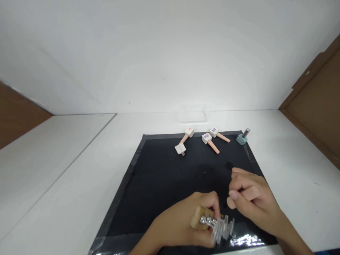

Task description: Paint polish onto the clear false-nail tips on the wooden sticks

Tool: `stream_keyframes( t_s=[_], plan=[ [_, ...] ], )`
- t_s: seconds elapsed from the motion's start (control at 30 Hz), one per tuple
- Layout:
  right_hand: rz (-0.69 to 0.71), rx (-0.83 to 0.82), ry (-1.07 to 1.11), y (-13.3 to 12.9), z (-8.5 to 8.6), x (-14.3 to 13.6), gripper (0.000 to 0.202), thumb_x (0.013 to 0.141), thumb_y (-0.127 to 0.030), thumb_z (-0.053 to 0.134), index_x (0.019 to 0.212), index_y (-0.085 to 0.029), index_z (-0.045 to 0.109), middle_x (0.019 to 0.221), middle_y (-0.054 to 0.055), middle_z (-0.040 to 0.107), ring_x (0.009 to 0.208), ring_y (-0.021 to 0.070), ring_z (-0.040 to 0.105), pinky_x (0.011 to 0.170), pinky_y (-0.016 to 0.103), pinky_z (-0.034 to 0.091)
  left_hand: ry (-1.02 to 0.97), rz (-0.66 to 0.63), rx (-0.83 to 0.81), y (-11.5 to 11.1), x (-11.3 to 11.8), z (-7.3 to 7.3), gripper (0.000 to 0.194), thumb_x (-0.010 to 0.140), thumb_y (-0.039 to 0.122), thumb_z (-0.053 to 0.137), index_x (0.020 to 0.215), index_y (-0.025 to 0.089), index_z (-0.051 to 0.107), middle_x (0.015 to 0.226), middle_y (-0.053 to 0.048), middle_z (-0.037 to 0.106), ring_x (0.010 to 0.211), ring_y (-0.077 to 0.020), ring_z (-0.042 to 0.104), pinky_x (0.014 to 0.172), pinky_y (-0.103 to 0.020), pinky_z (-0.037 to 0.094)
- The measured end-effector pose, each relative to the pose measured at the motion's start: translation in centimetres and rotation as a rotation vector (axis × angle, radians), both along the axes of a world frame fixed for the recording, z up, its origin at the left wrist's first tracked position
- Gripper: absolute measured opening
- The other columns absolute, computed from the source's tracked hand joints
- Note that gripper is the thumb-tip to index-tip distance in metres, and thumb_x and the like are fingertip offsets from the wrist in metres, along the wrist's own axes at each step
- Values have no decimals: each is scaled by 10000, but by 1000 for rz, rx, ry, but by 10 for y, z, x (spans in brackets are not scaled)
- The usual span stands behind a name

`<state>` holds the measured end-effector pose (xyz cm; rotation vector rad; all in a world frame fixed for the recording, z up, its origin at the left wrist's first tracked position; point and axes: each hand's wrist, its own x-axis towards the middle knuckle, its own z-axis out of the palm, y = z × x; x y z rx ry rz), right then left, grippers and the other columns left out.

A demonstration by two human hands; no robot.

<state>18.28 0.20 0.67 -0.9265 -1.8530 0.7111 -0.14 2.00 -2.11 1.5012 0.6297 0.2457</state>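
Left hand (186,215) over the mat (148,180) near its near edge, fingers wrapped round a wooden holder (197,219) with clear tips (225,226) jutting off its metal fittings toward the right edge. Right hand (259,210), over the mat's right edge, pinched a peach cap (231,203) in a narrow grip, round end facing the tips, apart from them; I could not tell whether a brush hung from it. Along the far edge: three capped bottles (206,138), one short-necked bottle (180,148) that looked capless, and a teal bottle (241,139) at the far right corner. I judged the step in hand as two-handed close work, holder steadied on the left, cap on the right. To my mind the next move called for a quiet left wrist, a light right pinch, and care not to knock the tips.
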Motion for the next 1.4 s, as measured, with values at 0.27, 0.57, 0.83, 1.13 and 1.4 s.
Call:
stream_keyframes(
  t_s=[0.27, 0.57, 0.83, 1.13, 1.4],
  plan=[
    [167, -61, 94, 0, 1, -1, 340, 928, -279, 518, 604, -200, 455, 478, -51, 469, 466, 88, 408, 441, 218, 340, -45, 47, -28, 1, 3, 3, 231, 576, 133, 632, 668, 197, 430, 615, 86, 480, 545, -75, 440, 513, -186, 333],
    [130, -26, 53, 2, 2, 0, 375, 953, -280, 457, 587, -197, 458, 481, -50, 435, 465, 93, 406, 459, 229, 360, -14, 31, -57, 1, 3, 2, 221, 558, 133, 632, 660, 194, 446, 581, 94, 469, 507, -64, 410, 480, -179, 313],
    [23, 21, 3, 1, 1, 0, 385, 953, -231, 446, 570, -194, 460, 503, -40, 458, 474, 97, 402, 484, 252, 371, 43, 31, -68, 1, 4, 5, 274, 520, 46, 657, 677, 187, 482, 596, 94, 504, 523, -67, 433, 490, -181, 316],
    [21, 5, -24, 2, 5, -3, 336, 905, -158, 476, 572, -201, 462, 486, -50, 458, 462, 99, 403, 489, 253, 389, 15, 39, -25, 1, 1, 5, 243, 554, 79, 635, 677, 191, 458, 592, 98, 491, 526, -65, 424, 497, -179, 317],
    [121, -55, 11, 2, 3, -4, 328, 876, -154, 511, 555, -202, 464, 484, -37, 502, 468, 103, 435, 484, 250, 398, -32, 51, -15, 2, 2, 0, 277, 560, 93, 670, 658, 190, 430, 578, 98, 463, 511, -62, 410, 490, -178, 335]
  ],
)
